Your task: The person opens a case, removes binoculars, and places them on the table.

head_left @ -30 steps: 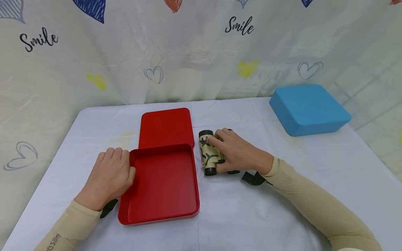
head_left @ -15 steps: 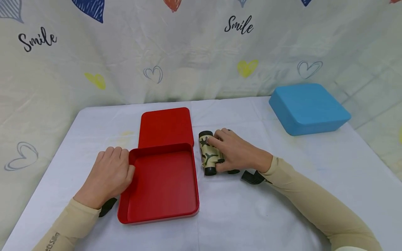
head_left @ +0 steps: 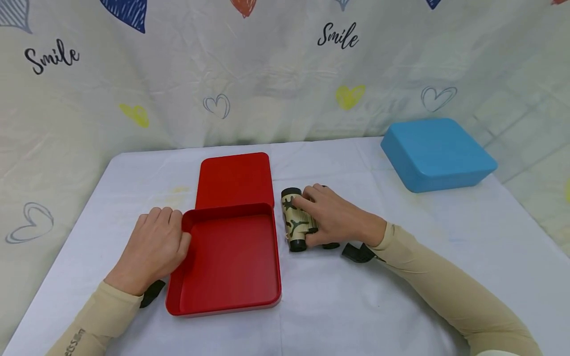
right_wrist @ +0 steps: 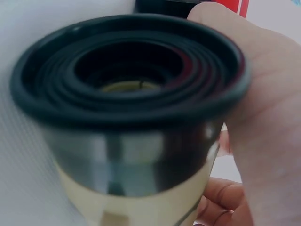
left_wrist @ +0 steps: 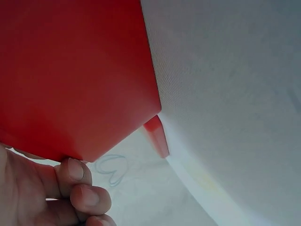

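Slightly nearer the person than a second ago are the camouflage binoculars and the right hand on them (a tiny shift, since the whole head view has drifted a little too). That hand has its fingers and thumb clamped over the binoculars' far and near ends, and in the right wrist view one black eyepiece ring looms large and blurred beside the thumb. The binoculars are just right of the red box, a narrow strip of cloth between them. The left hand pinches the box's left wall at the rim, thumb on the inner side, in the same hold as in the earlier frames. Behind the box, up against its far wall, is the red lid, placed as before. All this is on a table spread with a white tablecloth, lightly creased and marked with a faint yellow stain toward the back left. A blue box sits at the far right corner, unchanged. Behind the table hangs a pale curtain printed with hearts and the word "Smile" twice. Both forearms wear beige sleeves, with lettering on the left one.
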`<state>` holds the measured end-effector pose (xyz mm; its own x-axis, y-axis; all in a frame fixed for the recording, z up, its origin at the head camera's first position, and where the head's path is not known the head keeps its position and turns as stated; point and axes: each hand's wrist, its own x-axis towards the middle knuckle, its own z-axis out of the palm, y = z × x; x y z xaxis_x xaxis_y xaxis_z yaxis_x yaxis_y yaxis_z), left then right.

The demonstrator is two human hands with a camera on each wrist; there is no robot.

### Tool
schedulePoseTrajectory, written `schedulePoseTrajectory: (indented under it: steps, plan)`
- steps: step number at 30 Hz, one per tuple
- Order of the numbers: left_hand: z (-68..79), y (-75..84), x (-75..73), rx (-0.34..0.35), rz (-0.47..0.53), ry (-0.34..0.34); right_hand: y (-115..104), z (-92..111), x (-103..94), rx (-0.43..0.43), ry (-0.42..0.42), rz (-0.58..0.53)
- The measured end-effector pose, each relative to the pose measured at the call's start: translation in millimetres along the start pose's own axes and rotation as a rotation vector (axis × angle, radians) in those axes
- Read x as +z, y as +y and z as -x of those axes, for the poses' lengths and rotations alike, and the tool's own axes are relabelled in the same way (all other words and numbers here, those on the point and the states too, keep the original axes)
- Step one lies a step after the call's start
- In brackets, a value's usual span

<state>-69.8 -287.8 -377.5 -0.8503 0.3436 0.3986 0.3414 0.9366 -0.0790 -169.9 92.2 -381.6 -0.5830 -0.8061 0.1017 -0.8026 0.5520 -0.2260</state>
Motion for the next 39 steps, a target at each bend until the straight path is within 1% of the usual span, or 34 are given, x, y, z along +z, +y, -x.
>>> schedulePoseTrajectory:
  steps: [7,13,18,21,26,30,32,33,36,39]
  plan:
    - [-2.2,4.2,-2.1,-0.013,0.011,-0.032,0.8,3.3,-3.2,-0.009,-0.005,0.003]
    - [-5.9,6.8,-2.5,0.006,-0.012,-0.044,1.0,8.7,-4.6,0.016,-0.020,-0.002]
    - [-7.5,7.2,-2.3,0.018,-0.017,-0.048,1.9,11.7,-5.2,0.008,-0.017,-0.002]
    - [-7.6,6.1,-3.2,0.018,-0.017,-0.068,3.3,12.6,-6.9,0.007,-0.023,-0.018]
    - [-7.8,4.9,-10.2,0.021,-0.049,-0.109,5.4,15.1,-14.9,0.005,-0.030,-0.063]
    - [-14.5,4.5,-21.3,0.032,-0.093,-0.115,10.2,21.7,-27.4,0.004,0.006,-0.067]
    - [-21.3,4.1,-28.1,0.038,-0.094,-0.101,15.1,26.6,-35.4,0.004,0.033,-0.058]
    - [-25.2,4.1,-31.5,0.047,-0.092,-0.083,18.1,29.7,-39.2,0.011,0.045,-0.055]
    - [-38.8,7.0,-40.9,0.086,-0.086,-0.005,29.6,40.4,-51.4,0.039,0.073,-0.037]
    - [-54.5,15.9,-50.7,0.131,-0.086,0.069,43.9,53.0,-62.8,0.090,0.104,-0.019]
